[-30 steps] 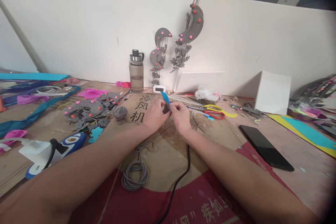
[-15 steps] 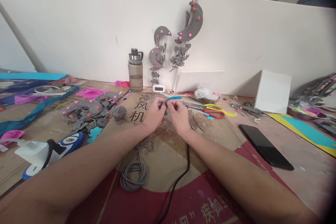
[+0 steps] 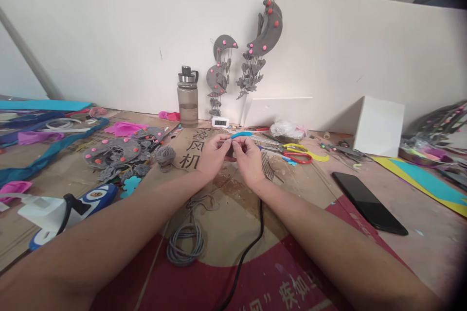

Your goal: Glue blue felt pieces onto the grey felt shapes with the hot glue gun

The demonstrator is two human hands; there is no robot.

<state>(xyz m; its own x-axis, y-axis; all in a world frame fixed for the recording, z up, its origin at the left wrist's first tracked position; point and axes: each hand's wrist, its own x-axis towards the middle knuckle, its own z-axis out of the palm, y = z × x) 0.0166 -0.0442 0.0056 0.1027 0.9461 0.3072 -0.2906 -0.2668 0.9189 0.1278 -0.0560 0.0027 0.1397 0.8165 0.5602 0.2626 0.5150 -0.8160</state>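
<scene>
My left hand point(image 3: 214, 154) and my right hand point(image 3: 248, 158) meet over the cardboard, thumbs and fingertips pinched together. Between them is a small dark grey piece point(image 3: 230, 150), mostly covered by the fingers; its kind is hard to make out. Just beyond the fingertips shows a blue curved strip point(image 3: 241, 134). A ball of grey yarn point(image 3: 165, 157) sits to the left of my left hand. Closer to me lies a loose coil of grey cord point(image 3: 185, 245). Scissors with red and yellow handles point(image 3: 298, 153) rest to the right of my right hand.
Grey crescent hangings with pink and orange dots point(image 3: 268, 29) hang on the white wall. A bottle point(image 3: 188, 99) and a small digital clock point(image 3: 220, 122) stand at the back. A phone point(image 3: 368, 202) lies right, a power strip point(image 3: 97, 199) left. A black cable point(image 3: 242, 257) runs between my forearms.
Both hands stay in nearly the same place, with the fingers shifted slightly on the grey piece. More of its dark surface shows between them now.
</scene>
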